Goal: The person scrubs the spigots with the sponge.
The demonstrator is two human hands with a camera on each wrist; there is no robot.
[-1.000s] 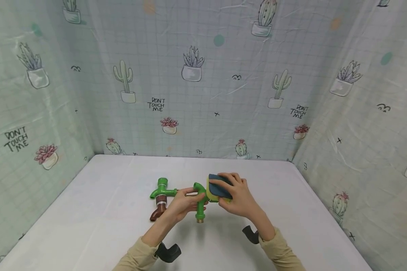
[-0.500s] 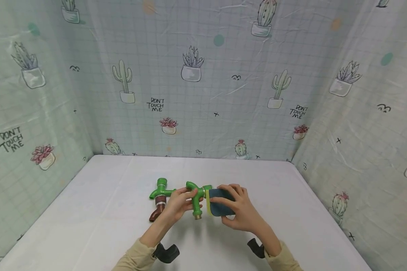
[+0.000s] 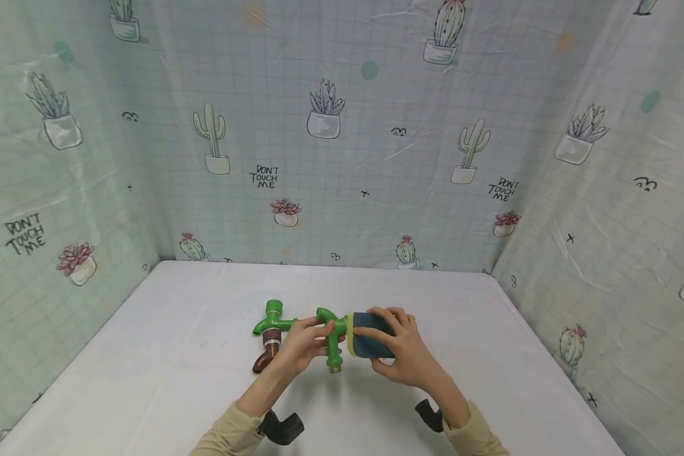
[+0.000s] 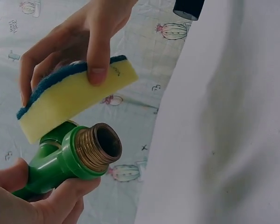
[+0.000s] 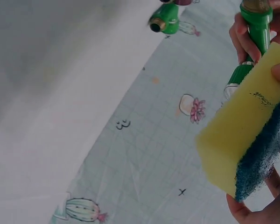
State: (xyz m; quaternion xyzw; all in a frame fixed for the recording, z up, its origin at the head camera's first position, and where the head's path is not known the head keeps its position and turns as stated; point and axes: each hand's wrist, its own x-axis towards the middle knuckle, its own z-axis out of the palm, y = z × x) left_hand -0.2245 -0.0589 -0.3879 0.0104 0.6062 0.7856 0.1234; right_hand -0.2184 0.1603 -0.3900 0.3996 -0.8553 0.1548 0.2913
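Observation:
My left hand [image 3: 303,345] grips a green plastic tap [image 3: 333,347] above the white table, fingers and thumb round its body. The tap's brass threaded end [image 4: 91,150] faces the left wrist camera. In my right hand [image 3: 407,351] is a sponge [image 3: 372,334], pinched between thumb and fingers. It has a yellow foam side [image 5: 245,123] and a dark blue scouring side [image 5: 266,149]. The foam side faces the tap and lies right at its handle end, which it partly covers in the head view. Fingers of the left hand behind the tap are partly hidden.
Left of my hands, another green tap [image 3: 272,320] lies on the white table [image 3: 177,354], with a brown tap-like piece [image 3: 270,354] against it. Black wrist mounts [image 3: 283,429] hang below both sleeves. A cactus-print curtain [image 3: 365,158] surrounds the table's back and sides.
The sponge has come down and turned from a tilt to a more level pose. The held tap has shifted slightly left. Both hands keep their grips; the things on the table stay put.

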